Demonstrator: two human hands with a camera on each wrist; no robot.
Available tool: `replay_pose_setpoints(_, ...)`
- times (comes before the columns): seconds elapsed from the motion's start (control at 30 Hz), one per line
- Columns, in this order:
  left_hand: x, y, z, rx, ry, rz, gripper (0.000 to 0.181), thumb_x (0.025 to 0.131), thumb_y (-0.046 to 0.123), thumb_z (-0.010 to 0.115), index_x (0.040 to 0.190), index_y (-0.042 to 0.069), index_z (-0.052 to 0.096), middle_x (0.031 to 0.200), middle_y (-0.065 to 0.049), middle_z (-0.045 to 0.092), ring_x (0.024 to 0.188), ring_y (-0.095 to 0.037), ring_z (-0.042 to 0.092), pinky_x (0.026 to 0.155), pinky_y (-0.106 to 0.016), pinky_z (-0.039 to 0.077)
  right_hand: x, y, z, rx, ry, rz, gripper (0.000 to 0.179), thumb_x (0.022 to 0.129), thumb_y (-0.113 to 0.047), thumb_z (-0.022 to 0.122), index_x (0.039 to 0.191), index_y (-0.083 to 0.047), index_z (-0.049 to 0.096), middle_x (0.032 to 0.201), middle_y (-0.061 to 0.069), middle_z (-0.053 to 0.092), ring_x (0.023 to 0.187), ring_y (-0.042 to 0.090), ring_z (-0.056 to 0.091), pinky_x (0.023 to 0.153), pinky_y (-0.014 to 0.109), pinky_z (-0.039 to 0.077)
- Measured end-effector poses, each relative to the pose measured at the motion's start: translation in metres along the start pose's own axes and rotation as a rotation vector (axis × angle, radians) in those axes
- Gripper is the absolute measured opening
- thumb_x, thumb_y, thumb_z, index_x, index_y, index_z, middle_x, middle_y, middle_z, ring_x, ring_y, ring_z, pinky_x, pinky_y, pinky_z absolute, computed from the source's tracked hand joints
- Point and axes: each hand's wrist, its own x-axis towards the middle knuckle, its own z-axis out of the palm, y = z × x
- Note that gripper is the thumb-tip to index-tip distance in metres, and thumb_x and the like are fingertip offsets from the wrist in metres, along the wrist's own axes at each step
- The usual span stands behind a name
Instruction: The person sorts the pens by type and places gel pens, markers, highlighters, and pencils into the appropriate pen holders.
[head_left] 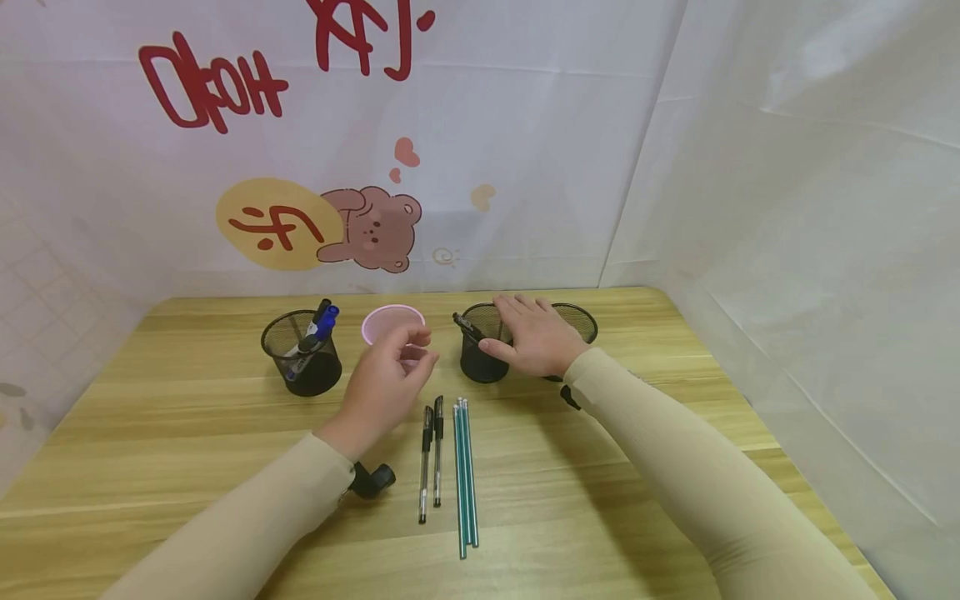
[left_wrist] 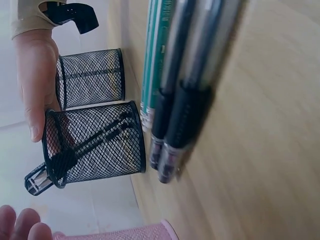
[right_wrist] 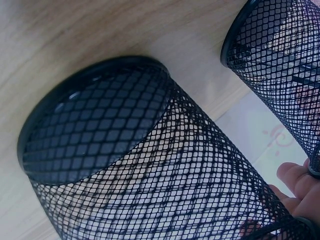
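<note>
My right hand point(head_left: 536, 333) lies over the rims of two black mesh pen cups, fingers extended and holding nothing. The nearer of these, a mesh cup point(head_left: 483, 367), has black pens point(head_left: 468, 327) leaning in it; the other mesh cup point(right_wrist: 150, 165) is partly hidden behind the hand. My left hand point(head_left: 386, 379), fingers loosely bent and nothing between them, is in front of the pink mesh cup point(head_left: 390, 308) and overlaps it. Two black-capped gel pens point(head_left: 427, 450) lie on the table beside several green pencils point(head_left: 467, 483).
Farther left on the wooden table point(head_left: 187, 467) stands another black mesh cup point(head_left: 311, 379) with markers point(head_left: 322, 325) in it. A white printed curtain point(head_left: 510, 150) hangs behind the table's back edge and along its right side.
</note>
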Motion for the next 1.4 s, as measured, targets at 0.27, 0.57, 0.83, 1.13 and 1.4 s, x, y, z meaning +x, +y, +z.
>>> replay_pose_setpoints(0.27, -0.005, -0.005, -0.008, 0.112, -0.111, -0.013, 0.036, 0.101, 0.017, 0.070, 0.136, 0.007, 0.064, 0.125, -0.011, 0.070, 0.107, -0.024, 0.073, 0.096, -0.042, 0.063, 0.000, -0.002, -0.002, -0.002, -0.003, 0.006, 0.094, 0.102, -0.074, 0.038, 0.168, -0.008, 0.022, 0.173, 0.011, 0.031, 0.161, 0.036, 0.027, 0.132, 0.058, 0.018)
replay_pose_setpoints(0.57, -0.011, -0.011, -0.012, 0.282, -0.279, -0.094, 0.042, 0.100, 0.025, 0.074, 0.138, 0.010, 0.064, 0.127, -0.011, 0.072, 0.108, -0.024, 0.072, 0.097, -0.047, 0.062, 0.000, -0.001, -0.002, -0.004, -0.010, 0.004, 0.095, 0.103, -0.074, 0.038, 0.168, -0.008, 0.021, 0.174, 0.011, 0.029, 0.161, 0.035, 0.026, 0.133, 0.058, 0.017)
replay_pose_setpoints(0.83, -0.012, -0.023, -0.011, 0.394, -0.433, -0.144, 0.053, 0.100, 0.033, 0.073, 0.145, 0.008, 0.060, 0.137, -0.013, 0.069, 0.128, -0.034, 0.066, 0.111, -0.056, 0.052, 0.000, -0.002, -0.002, 0.000, -0.014, 0.000, 0.094, 0.103, -0.073, 0.037, 0.168, -0.008, 0.020, 0.173, 0.012, 0.029, 0.161, 0.036, 0.026, 0.133, 0.059, 0.017)
replay_pose_setpoints(1.13, -0.015, -0.030, -0.006, 0.452, -0.513, -0.181, 0.063, 0.097, 0.039, 0.076, 0.148, 0.008, 0.058, 0.148, -0.011, 0.063, 0.140, -0.034, 0.058, 0.118, -0.056, 0.045, 0.000, -0.001, -0.002, -0.002, -0.012, -0.004, 0.094, 0.103, -0.073, 0.037, 0.168, -0.008, 0.021, 0.173, 0.012, 0.030, 0.161, 0.037, 0.026, 0.132, 0.059, 0.017)
replay_pose_setpoints(1.4, -0.014, -0.028, -0.005, 0.484, -0.546, -0.167, 0.063, 0.095, 0.037, 0.078, 0.147, 0.006, 0.059, 0.145, -0.014, 0.065, 0.136, -0.036, 0.060, 0.117, -0.056, 0.047, 0.000, 0.000, -0.001, 0.002, -0.001, -0.009, 0.094, 0.103, -0.074, 0.036, 0.168, -0.007, 0.022, 0.173, 0.012, 0.031, 0.161, 0.036, 0.027, 0.132, 0.059, 0.018)
